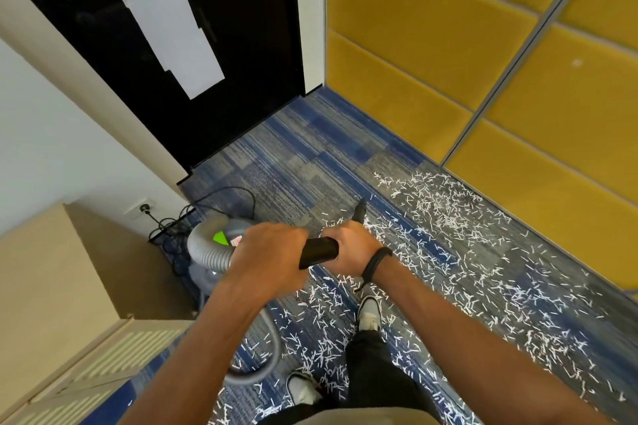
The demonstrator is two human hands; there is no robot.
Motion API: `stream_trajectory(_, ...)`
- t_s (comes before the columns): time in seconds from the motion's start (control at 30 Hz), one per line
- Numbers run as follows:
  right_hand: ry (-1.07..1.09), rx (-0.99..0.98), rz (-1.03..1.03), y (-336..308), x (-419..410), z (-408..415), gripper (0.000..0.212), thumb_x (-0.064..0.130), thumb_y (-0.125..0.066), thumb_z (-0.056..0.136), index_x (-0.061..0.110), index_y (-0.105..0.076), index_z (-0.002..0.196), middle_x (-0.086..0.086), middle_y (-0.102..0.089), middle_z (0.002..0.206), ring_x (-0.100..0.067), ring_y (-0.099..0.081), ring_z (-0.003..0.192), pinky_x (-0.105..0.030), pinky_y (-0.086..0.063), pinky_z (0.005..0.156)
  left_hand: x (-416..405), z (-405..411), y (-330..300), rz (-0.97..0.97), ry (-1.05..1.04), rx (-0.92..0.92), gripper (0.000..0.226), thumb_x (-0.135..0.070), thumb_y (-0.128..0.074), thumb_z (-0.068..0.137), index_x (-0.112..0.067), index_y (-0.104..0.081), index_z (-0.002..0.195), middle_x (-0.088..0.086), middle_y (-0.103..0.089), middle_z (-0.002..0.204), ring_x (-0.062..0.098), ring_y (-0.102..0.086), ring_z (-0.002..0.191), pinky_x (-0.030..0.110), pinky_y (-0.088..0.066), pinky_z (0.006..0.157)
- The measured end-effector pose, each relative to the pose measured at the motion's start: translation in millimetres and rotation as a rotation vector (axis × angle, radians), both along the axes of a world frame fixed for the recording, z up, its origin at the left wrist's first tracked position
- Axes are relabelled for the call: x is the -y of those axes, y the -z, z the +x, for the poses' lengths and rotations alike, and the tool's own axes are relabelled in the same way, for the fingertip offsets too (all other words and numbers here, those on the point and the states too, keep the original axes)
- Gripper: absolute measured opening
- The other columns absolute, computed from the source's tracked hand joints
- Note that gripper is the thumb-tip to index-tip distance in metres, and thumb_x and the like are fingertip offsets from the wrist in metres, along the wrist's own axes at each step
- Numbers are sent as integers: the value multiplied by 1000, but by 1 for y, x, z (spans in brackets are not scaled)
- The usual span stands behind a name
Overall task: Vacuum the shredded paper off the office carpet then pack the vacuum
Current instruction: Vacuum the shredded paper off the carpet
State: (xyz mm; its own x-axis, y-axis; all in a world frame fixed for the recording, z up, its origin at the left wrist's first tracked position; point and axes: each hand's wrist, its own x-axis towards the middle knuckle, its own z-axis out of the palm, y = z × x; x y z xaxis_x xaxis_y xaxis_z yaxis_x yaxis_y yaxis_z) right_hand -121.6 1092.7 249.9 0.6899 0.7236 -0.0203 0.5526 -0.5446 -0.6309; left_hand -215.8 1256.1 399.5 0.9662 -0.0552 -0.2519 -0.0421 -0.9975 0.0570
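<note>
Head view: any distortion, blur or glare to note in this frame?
Head view: wide-angle bending tilts the yellow wall panels and door; left hand and grey hose are slightly motion-soft; shredded paper stays crisp; light is even, without glare.

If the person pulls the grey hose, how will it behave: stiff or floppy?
The grey hose is ribbed and already curves in a loop, so it probably bends easily. It likely trails and drags across the shredded paper. Pulling hard might tug the vacuum.

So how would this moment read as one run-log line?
left hand: grips black wand | right hand: grips wand | shredded paper: on carpet
</note>
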Motion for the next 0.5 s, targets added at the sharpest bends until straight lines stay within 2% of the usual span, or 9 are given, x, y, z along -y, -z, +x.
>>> stream_trajectory(0.17,-16,-29,-23,7,-9,14,19,43,-59,72,25,-56,70,7,-62,62,-16,-62,58,-35,-54,55,-2,8,-1,22,-15,16,31,-44,-72,86,-30,-63,112,-4,-70,97,22,-67,93,33,-42,69)
stream_trajectory(0.27,-12,-26,-8,5,-5,15,18,42,-61,73,25,-56,70,7,-62,63,-15,-62,59,-31,-52,56,0,13,0,24,-11,10,34,-47,-74,86,-31,-63,114,-5,-69,98,20,-67,94,32,-42,70)
stream_trajectory(0.37,-1,-24,5,2,5,14,17,42,-58,73,26,-56,68,11,-59,60,-10,-58,56,-25,-47,54,5,17,2,2,5,-4,35,-47,-74,85,-31,-63,115,-6,-70,97,20,-67,93,34,-49,74)
stream_trajectory(0.5,32,-32,-29,3,24,19,16,34,-65,73,31,-50,67,9,-60,58,-9,-58,54,-26,-48,53,18,27,5,-10,34,-22,36,-52,-73,86,-31,-64,114,-6,-69,96,19,-65,89,33,-43,71)
